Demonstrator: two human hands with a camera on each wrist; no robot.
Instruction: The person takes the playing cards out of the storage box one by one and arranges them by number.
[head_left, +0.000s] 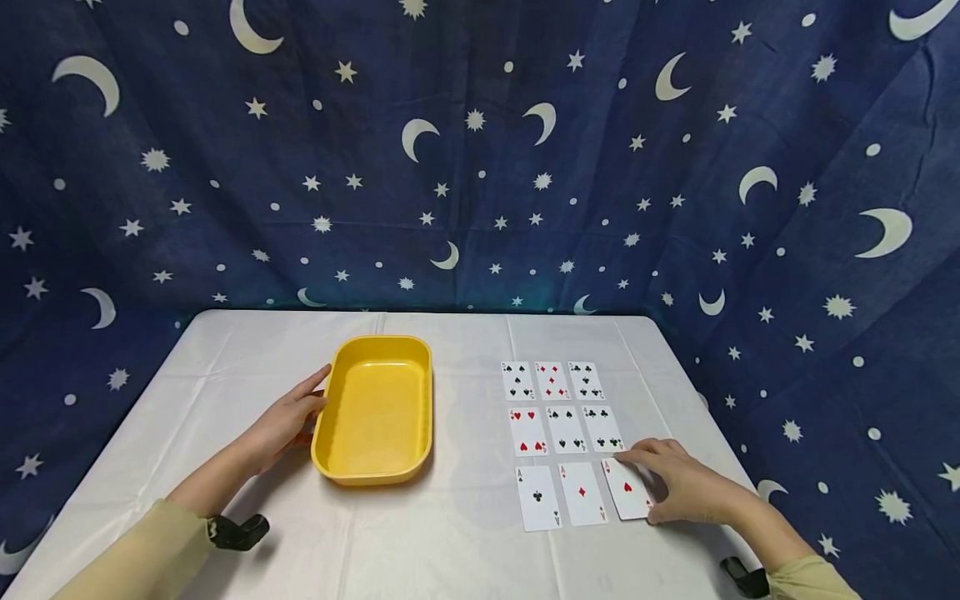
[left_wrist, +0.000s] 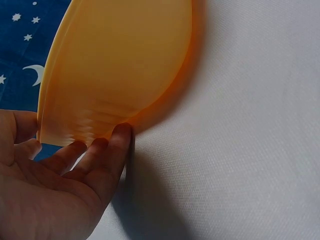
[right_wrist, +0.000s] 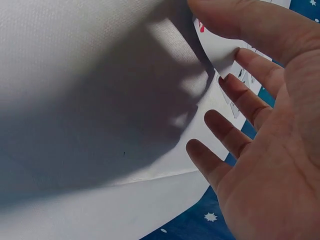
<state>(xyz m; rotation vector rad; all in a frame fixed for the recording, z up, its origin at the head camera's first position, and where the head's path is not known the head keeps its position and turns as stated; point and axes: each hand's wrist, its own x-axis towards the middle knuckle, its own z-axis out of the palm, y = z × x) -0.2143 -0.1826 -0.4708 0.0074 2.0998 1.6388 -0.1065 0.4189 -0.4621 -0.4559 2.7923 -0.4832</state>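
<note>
My right hand [head_left: 686,483] pinches the ace of hearts [head_left: 624,483] between thumb and fingertips, at its far and near edges. That playing card lies slightly turned at the right end of the nearest row; in the right wrist view it bends, with an edge above the cloth. Beside it lie the ace of diamonds [head_left: 582,493] and the ace of clubs [head_left: 537,498], face up. On the left, my left hand [head_left: 281,427] touches the side of a yellow tray [head_left: 318,446]. Its fingertips [left_wrist: 120,132] rest against the tray's outer wall in the left wrist view.
Beyond the aces are two more rows of face-up cards, among them a hearts card [head_left: 528,432] and a diamonds card [head_left: 552,382]. A white cloth [head_left: 472,550] covers the table. Behind it hangs a blue curtain [head_left: 480,83] with moons and stars.
</note>
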